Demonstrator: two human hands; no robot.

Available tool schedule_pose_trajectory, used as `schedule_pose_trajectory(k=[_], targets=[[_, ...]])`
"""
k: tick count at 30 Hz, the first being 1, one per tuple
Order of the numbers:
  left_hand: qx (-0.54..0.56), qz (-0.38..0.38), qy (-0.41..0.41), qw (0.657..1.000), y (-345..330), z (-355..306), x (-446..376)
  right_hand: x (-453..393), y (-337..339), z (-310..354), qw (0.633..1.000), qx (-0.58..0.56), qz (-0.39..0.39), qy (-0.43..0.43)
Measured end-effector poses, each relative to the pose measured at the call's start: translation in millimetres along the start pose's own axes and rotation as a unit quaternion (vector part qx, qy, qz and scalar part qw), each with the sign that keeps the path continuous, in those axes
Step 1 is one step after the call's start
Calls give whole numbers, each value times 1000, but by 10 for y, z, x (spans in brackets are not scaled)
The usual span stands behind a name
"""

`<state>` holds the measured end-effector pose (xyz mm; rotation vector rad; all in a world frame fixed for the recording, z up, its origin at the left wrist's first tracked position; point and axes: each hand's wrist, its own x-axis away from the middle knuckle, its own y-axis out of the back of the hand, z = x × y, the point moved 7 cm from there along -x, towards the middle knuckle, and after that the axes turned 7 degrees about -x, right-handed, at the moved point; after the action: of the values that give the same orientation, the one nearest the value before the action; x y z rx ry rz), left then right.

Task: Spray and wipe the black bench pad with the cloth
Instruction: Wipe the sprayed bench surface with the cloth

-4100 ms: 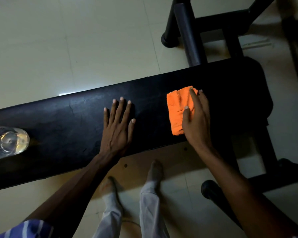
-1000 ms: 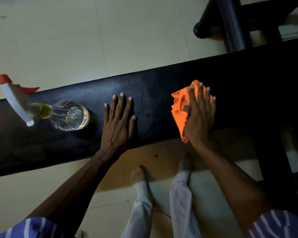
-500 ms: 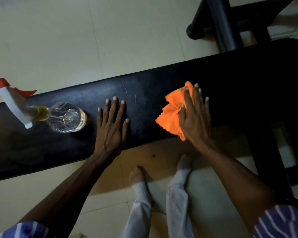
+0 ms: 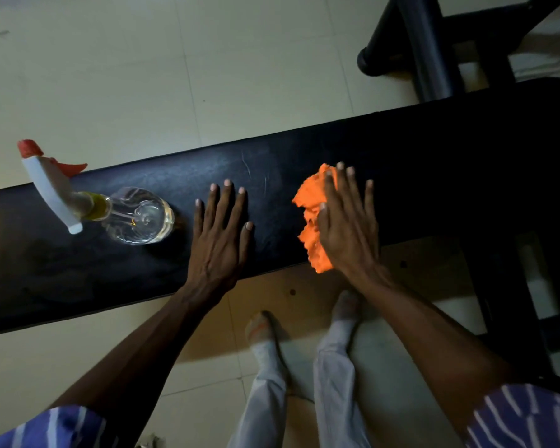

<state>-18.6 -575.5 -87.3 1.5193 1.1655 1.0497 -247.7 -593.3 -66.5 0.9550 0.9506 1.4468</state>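
Crossing pale floor tiles (image 4: 94,76), the black bench pad (image 4: 434,163) bears straight fingers (image 4: 227,202) and a flat-pressed orange cloth (image 4: 314,215).

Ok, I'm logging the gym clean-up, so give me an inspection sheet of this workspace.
Surface: black bench pad, scuffed, faint scratches mid-pad.
Job's things: orange cloth crumpled at the pad's near edge; spray bottle standing on the pad.
Clutter: nothing seen.
Hands: left hand flat on the pad, fingers straight; right hand pressing flat on the cloth.
Cables: nothing seen.
Surroundings: pale tiled floor; black bench frame beyond the pad.
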Motion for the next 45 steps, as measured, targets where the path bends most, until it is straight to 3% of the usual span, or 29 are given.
schedule_pose_trajectory(k=[2, 6, 11, 16, 20, 24, 26, 30, 35, 40, 45], targets=[[-1, 1, 3, 1000, -22, 0, -2, -28, -48, 224, 996, -53, -29, -71], [18, 12, 10, 1000, -14, 14, 20, 168, -350, 895, 990, -141, -7, 9], [46, 35, 45, 997, 145, -20, 145, 339, -186, 576, 985, -158, 68, 7], [100, 54, 89, 990, 293, -300, 175, 411, 269, 225, 978, -195, -7, -70], [156, 46, 120, 979, 336, -577, 125, 326, 281, 184, 910, -362, 29, -199], [267, 92, 218, 934, 261, -695, 18, 298, 136, 102, 840, -446, 79, -299], [308, 121, 250, 910, 233, -764, -21, 296, 126, 73, 830, -456, 102, -305], [406, 100, 300, 858, 283, -798, -8, 348, 203, 2, 780, -515, 130, -332], [482, 54, 337, 807, 454, -699, 260, 341, 414, 6, 783, -516, 137, -319], [578, 21, 397, 713, 630, -324, 765, 266, 516, 442, 788, -527, 154, -277], [623, -2, 393, 676, 862, 179, 1159, 190, 426, 1121, 814, -513, 168, -216]])
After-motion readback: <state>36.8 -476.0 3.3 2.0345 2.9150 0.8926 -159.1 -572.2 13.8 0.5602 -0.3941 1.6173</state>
